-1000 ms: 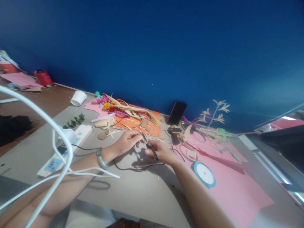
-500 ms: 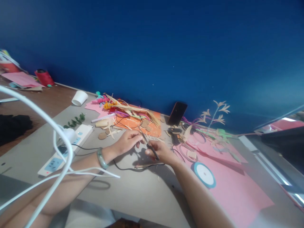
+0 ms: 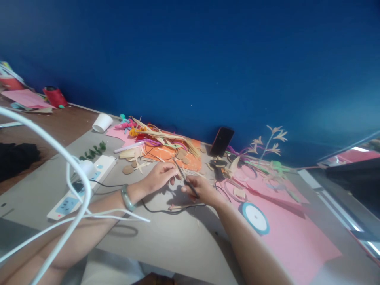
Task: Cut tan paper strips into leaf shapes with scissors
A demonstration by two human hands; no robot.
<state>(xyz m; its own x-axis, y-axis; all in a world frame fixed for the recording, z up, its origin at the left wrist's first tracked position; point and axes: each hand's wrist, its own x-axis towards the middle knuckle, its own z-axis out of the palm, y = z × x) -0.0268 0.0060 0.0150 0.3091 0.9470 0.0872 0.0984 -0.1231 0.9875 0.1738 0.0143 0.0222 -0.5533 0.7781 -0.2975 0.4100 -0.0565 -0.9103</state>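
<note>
Over the middle of the table, my right hand (image 3: 202, 190) is closed around a pair of dark-handled scissors (image 3: 191, 187), whose thin blades point up and to the left. Just left of the blades, my left hand (image 3: 162, 176), with a green bangle (image 3: 127, 198) on its wrist, is closed in a pinch. Whatever lies between its fingertips is too small to make out. Behind both hands, pale dried strips (image 3: 166, 136) and pipe cleaners lie on an orange sheet (image 3: 158, 151). Round tan pieces (image 3: 128, 169) are scattered near my left hand.
A power strip (image 3: 102, 166) and looping white cables (image 3: 63, 148) occupy the left side. A white cup (image 3: 102, 123) lies tipped at the back. A phone (image 3: 222, 141) leans against the blue wall. Right of it stand a pale-flowered stem (image 3: 268, 142), pink sheets (image 3: 297, 237) and a tape roll (image 3: 255, 218).
The tipped white cup has shifted slightly to the right. Both hands stay almost in place, with the scissors still held beside my left fingertips.
</note>
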